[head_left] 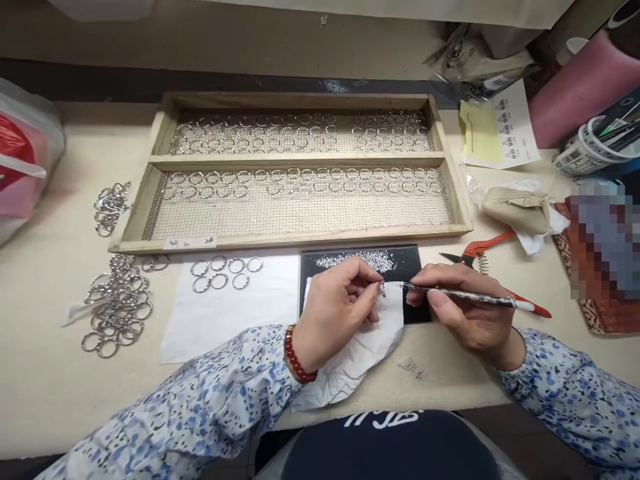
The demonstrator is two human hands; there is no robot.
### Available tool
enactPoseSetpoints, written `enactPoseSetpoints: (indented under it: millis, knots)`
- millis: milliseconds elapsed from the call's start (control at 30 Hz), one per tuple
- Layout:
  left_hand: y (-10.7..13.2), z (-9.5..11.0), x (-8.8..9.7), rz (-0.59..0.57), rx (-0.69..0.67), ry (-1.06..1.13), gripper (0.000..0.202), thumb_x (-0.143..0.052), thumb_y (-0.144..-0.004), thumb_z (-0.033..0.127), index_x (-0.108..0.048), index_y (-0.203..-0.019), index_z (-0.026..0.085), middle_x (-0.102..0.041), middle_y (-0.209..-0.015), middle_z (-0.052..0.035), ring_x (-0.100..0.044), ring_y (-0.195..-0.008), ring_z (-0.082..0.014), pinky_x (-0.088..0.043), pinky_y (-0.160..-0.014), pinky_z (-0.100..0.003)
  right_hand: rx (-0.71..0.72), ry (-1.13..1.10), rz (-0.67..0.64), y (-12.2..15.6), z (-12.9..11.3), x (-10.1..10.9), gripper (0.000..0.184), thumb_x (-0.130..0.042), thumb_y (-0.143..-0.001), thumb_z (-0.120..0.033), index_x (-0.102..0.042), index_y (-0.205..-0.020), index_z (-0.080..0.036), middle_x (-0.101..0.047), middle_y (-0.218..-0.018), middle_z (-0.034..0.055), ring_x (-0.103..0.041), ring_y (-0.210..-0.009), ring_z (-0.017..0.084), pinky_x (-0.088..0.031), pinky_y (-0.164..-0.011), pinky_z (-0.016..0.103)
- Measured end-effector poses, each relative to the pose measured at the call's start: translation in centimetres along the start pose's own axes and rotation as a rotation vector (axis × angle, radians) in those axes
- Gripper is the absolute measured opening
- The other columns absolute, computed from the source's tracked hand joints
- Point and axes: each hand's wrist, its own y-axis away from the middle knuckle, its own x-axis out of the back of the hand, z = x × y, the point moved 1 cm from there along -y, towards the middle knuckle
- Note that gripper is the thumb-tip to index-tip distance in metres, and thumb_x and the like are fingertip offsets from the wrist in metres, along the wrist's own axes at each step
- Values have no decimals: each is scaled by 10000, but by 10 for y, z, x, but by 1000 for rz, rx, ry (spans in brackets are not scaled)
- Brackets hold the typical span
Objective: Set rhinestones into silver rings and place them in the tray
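Note:
My left hand point(337, 310) is closed in a pinch on a small metal ring piece point(383, 291) held above a crumpled white tissue point(360, 353). My right hand point(465, 303) grips a thin speckled stick tool point(460, 294) like a pencil, its tip almost touching the piece. Just behind both hands lies a black tray point(415, 257) holding a heap of tiny clear stones point(357, 260). A red bead bracelet point(295, 357) circles my left wrist.
A wooden mesh rack point(300, 237) with rows of metal rings sits further back. Loose rings point(117, 307) pile at the left; several lie on white paper point(220, 313). Red-handled snips point(480, 253), a cloth pouch point(517, 210), papers and tape rolls crowd the right. A plastic bag point(25, 160) is at far left.

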Motion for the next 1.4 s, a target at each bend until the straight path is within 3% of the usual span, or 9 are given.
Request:
enactPoseSetpoints:
  millis: [433,700,1400]
  knots:
    - [1,-6,-1,32,-138,-114,83,-571,-825,71,-587,-826,153,-562,-602,50,-608,-415,-91,-497,-394,-185,-19,-40,-7,1,-1,-3,196,-557,-849,-62,-637,-975,-190,-655,-761,25,-637,-692,163,-517,-617,314]
    - [2,-9,-2,53,-221,-179,133,-560,-805,26,-593,-814,155,-585,-676,32,-604,-437,-80,-487,-423,-195,24,-37,-28,-1,-3,-6,184,-556,-848,-42,-630,-973,-155,-640,-802,55,-625,-707,167,-515,-618,323]
    - [2,-5,-2,59,-224,-221,161,-545,-791,3,-575,-813,160,-608,-704,30,-576,-430,-56,-477,-421,-165,10,13,-38,-3,-5,-7,169,-554,-837,-89,-639,-953,-179,-653,-778,51,-619,-669,160,-514,-593,305]
